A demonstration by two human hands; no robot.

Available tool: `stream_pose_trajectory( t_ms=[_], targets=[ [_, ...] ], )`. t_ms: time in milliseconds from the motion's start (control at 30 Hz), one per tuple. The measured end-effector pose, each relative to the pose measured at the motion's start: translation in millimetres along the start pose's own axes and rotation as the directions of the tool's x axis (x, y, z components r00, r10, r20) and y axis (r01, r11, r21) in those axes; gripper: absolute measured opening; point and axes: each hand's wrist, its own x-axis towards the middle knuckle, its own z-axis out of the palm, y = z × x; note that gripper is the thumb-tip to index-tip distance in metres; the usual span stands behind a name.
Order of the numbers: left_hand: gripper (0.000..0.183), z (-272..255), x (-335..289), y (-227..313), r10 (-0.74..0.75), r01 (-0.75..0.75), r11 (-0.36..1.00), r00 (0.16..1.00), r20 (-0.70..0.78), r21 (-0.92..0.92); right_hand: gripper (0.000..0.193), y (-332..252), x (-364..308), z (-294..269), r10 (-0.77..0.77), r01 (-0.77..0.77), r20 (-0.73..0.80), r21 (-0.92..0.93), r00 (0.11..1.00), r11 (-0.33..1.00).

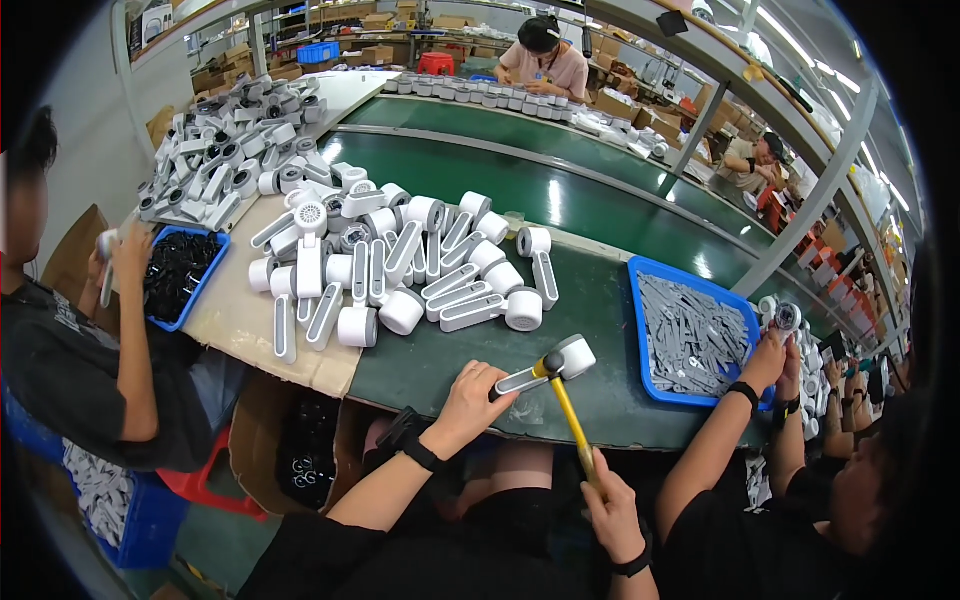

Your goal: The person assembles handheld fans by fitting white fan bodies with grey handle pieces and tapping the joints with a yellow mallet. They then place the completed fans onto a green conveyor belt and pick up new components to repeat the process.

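Note:
My left hand (472, 403) is closed round the slim handle of a white-and-grey device with a drum-shaped head (574, 357), held at the near edge of the green table. In my right hand (612, 505) is a hammer (572, 415) with a yellow handle and a dark head. The hammer's head overlaps the device where its handle meets the drum; whether they touch I cannot tell. Beyond my hands lies a heap of similar devices (400, 250), some with pale slot-shaped outlines on their handles. One shows a round perforated face (311, 217).
At the right stands a blue tray (640, 330) of grey strips. A blue bin (222, 262) of black parts sits at the left, near a co-worker's hand (131, 252). Another person's hands (768, 362) hold a device at the right. A green conveyor belt (480, 180) runs behind the heap.

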Motion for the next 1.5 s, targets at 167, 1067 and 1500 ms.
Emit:
stream_pose_trajectory(
  t_ms=[167,1067,1500],
  targets=[
    [0.024,4.1,-8.6,3.1,-0.091,0.092,0.994,0.995,-0.035,0.051,0.056,-11.3,-1.8,-2.0,-0.156,0.152,-0.121,-0.043,0.98,0.987],
    [0.022,5.9,-9.5,6.1,-0.172,0.183,0.966,0.982,-0.075,0.184,0.053,-26.2,-2.0,1.9,-0.168,0.168,0.004,-0.1,0.986,0.981],
    [0.023,4.5,-10.4,4.4,-0.187,0.197,0.948,0.98,-0.063,0.249,0.054,-23.5,-4.6,1.5,-0.208,0.209,0.023,-0.123,0.978,0.97]
  ],
)
